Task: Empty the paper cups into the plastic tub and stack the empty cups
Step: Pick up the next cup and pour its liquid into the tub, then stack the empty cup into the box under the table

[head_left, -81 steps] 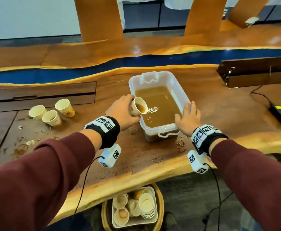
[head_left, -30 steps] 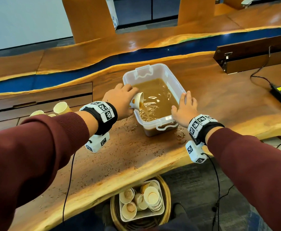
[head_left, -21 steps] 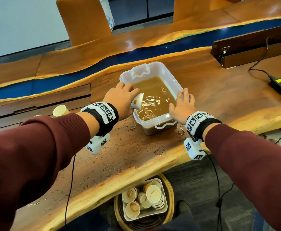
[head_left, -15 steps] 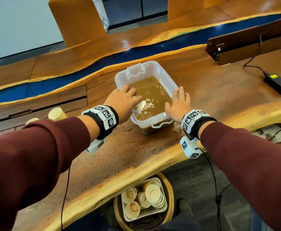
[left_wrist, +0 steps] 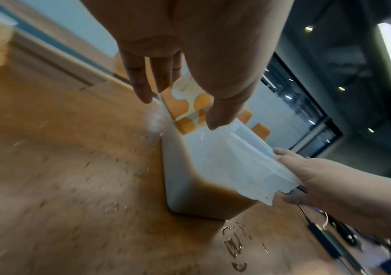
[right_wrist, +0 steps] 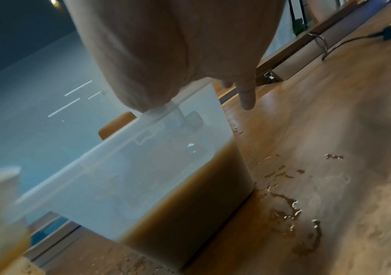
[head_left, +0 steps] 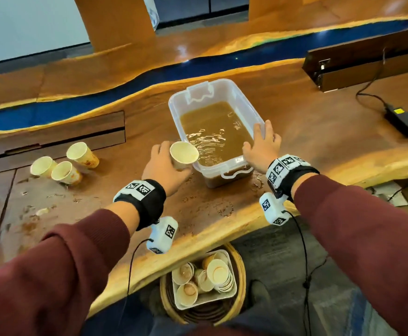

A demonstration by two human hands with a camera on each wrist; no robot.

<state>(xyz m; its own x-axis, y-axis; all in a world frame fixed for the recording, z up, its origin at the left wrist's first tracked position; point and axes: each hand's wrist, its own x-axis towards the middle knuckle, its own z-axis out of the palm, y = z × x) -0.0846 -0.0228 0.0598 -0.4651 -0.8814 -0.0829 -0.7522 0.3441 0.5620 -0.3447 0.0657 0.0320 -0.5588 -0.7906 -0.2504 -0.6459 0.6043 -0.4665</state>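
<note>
A clear plastic tub (head_left: 249,103) (right_wrist: 143,167) holding brown liquid stands in the middle of the wooden table. My left hand (head_left: 164,163) grips an empty white-and-orange paper cup (head_left: 183,155) (left_wrist: 187,104), mouth up, beside the tub's near left corner. My right hand (head_left: 262,144) rests with straight fingers on the tub's near right rim; the left wrist view shows that right hand (left_wrist: 307,171) against the tub (left_wrist: 213,167). Three more paper cups (head_left: 63,163) stand in a cluster at the left of the table.
Spilled drops (head_left: 224,209) dot the table near its front edge. A wicker basket with a tray of used cups (head_left: 205,277) sits on the floor under the edge. A black power adapter (head_left: 405,120) and cable lie at the right, behind it a dark wooden box (head_left: 367,61).
My left hand has turned the cup from tipped over the tub back to upright and drawn it off the rim to the left. The liquid still ripples. My right hand stays on the tub.
</note>
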